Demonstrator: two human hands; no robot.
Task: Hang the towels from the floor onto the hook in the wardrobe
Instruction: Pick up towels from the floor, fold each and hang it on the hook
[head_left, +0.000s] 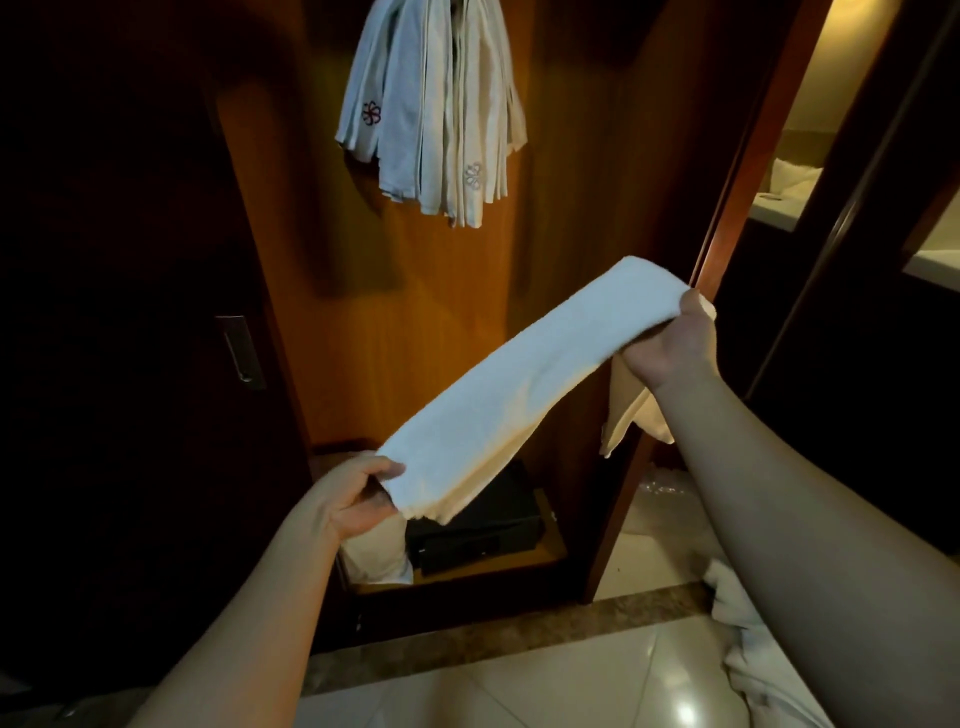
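A white folded towel (524, 379) is stretched slantwise between my hands in front of the open wardrobe. My left hand (353, 499) grips its lower end. My right hand (675, 343) grips the upper end, and a loose flap hangs below that hand. Several white towels (436, 114) hang bunched at the top of the wardrobe's wooden back panel; the hook itself is hidden behind them. More white towel cloth (743, 639) lies on the tiled floor at the lower right, partly behind my right forearm.
A black box (483, 530) and a white cloth (379, 561) sit on the wardrobe's bottom shelf. A dark sliding door with a metal handle (239, 348) stands at the left. The wardrobe's right wooden edge (737, 182) borders a lit doorway.
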